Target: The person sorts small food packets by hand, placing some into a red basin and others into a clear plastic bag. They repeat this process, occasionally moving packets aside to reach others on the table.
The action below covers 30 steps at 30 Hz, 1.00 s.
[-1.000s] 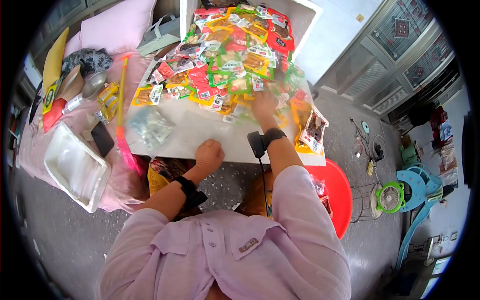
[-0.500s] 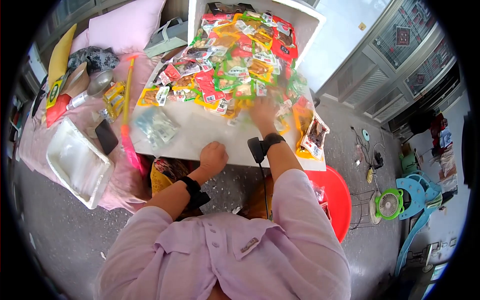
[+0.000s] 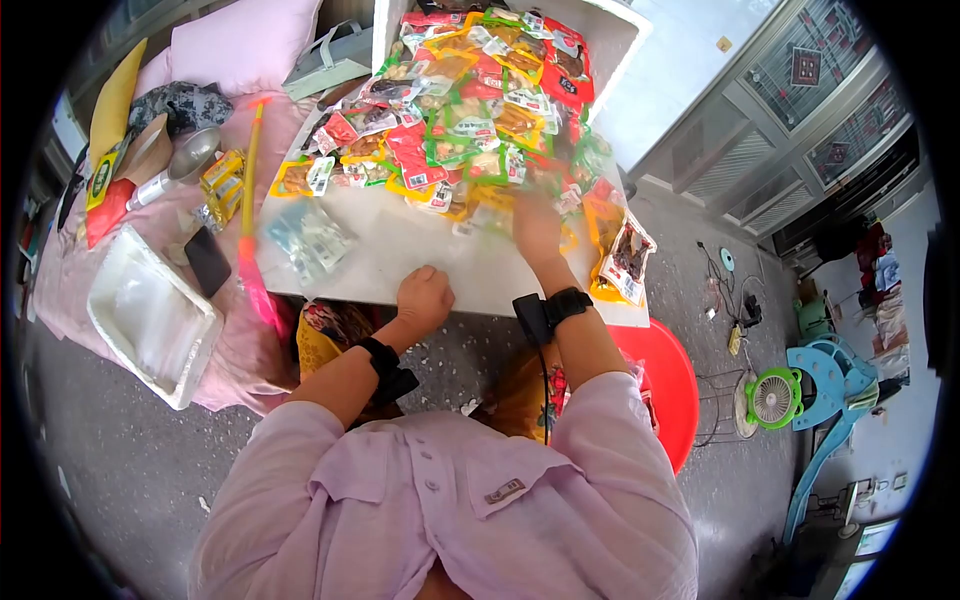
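A heap of colourful snack packets [image 3: 465, 125] spills from a white foam box [image 3: 620, 50] onto the white table [image 3: 385, 240]. My right hand [image 3: 537, 222] is at the heap's near right edge, its fingers blurred by motion, so what they touch is unclear. On the table's front edge rests my left hand [image 3: 425, 298], fingers curled in with nothing visible in them. Clear packets [image 3: 307, 240] lie at the table's left. Orange-edged packets [image 3: 603, 235] and a dark-filled packet [image 3: 630, 257] lie at its right edge.
A red basin [image 3: 672, 390] stands below the table's right side. On the pink bed at left are a white foam tray [image 3: 150, 315], a phone [image 3: 207, 262], a yellow-and-pink stick [image 3: 248, 200] and a metal bowl [image 3: 195, 155]. A green fan [image 3: 775, 397] is farther right.
My right hand has shifted slightly right and stays blurred near the packets. My left hand remains curled at the table edge. The view has tilted a little.
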Tool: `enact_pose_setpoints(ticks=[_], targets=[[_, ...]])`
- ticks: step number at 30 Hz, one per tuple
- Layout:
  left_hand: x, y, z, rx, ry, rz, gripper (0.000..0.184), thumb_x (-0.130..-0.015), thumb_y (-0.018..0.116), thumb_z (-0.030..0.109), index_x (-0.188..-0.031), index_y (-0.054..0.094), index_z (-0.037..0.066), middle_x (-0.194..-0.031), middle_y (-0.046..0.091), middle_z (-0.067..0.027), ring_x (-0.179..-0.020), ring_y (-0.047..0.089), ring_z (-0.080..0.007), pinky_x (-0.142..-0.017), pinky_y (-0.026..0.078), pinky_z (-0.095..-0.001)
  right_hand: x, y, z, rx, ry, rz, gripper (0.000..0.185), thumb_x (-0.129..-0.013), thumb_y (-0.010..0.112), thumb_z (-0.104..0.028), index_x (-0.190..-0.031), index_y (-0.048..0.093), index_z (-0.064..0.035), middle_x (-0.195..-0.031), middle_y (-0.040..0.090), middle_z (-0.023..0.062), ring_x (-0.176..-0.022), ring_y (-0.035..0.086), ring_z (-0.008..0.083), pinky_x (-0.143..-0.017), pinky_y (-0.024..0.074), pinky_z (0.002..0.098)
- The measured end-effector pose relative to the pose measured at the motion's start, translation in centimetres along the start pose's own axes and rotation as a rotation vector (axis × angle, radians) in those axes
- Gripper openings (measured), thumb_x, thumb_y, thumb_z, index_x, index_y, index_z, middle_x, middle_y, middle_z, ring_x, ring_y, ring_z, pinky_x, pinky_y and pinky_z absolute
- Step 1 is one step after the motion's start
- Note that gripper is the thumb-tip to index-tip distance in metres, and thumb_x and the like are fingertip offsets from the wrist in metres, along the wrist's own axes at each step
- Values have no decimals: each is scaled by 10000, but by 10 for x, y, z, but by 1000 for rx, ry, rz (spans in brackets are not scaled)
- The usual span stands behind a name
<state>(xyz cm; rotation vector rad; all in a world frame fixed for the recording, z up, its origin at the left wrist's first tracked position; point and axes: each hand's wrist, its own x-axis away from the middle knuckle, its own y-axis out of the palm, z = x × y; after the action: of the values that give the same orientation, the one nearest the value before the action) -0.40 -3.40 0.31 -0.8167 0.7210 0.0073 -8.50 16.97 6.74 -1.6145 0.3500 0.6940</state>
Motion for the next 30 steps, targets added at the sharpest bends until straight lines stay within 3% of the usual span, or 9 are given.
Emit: enact_pose_setpoints(ticks=[3,4,8,11,16,19,24,27,30], targets=[[-3,-1,2,-6,-42,-27,76,-625,526,82,-609,461,47,-662,466,-127,-642,480,-324,-566,403,-412,5,-35,5,-136,-32,171,117,-688,488,-53,-798,529,-52,-817,538,112,-770,527,261,-628,424,364],[-3,-2,3,-8,-62,-42,74,-629,523,85,-610,463,45,-662,472,-130,-641,482,-325,-568,405,-413,6,-44,5,-243,31,302,33,-731,485,-56,-727,493,-25,-695,493,124,-659,521,243,-591,427,339],[-8,-5,10,12,-137,-115,77,-660,502,103,-638,469,37,-654,491,-135,-617,497,-329,-558,410,-422,18,-87,-8,-821,580,179,101,-784,468,-103,-710,467,-34,-647,458,61,-585,482,132,-513,444,275],[-14,-5,21,-23,-200,-187,86,-683,491,119,-674,473,35,-659,509,-137,-618,512,-329,-553,414,-423,45,-67,-2,-1410,917,165,64,-791,460,-98,-792,455,-34,-732,497,58,-626,512,141,-541,478,300],[-14,2,24,-52,-248,-273,103,-705,479,141,-708,474,38,-686,538,-143,-640,528,-321,-551,415,-421,104,-6,17,-1650,873,127,150,-799,438,-91,-927,394,-25,-857,515,98,-721,548,188,-577,494,343],[-13,4,25,-75,-218,-272,102,-703,482,140,-711,474,39,-679,540,-141,-635,531,-320,-548,416,-420,132,23,21,-1558,758,46,207,-796,437,-75,-983,383,-7,-878,519,114,-731,552,194,-572,495,338],[-11,10,22,-106,-188,-264,95,-697,487,134,-709,475,41,-664,541,-135,-620,532,-318,-538,418,-417,117,-32,-4,-1688,1137,-151,233,-783,460,-63,-998,423,19,-797,537,81,-609,537,152,-474,469,264],[-11,11,22,-112,-189,-265,91,-697,486,131,-708,474,41,-663,542,-135,-616,533,-318,-536,419,-416,120,-39,-10,-1611,1146,-103,191,-774,481,-66,-946,467,18,-726,538,48,-521,489,118,-388,390,219],[-11,10,22,-106,-201,-267,90,-699,484,131,-710,473,42,-667,542,-136,-623,533,-318,-541,419,-418,120,-40,5,-1561,1050,-133,156,-763,503,-66,-896,496,15,-686,529,31,-500,447,88,-389,339,201]])
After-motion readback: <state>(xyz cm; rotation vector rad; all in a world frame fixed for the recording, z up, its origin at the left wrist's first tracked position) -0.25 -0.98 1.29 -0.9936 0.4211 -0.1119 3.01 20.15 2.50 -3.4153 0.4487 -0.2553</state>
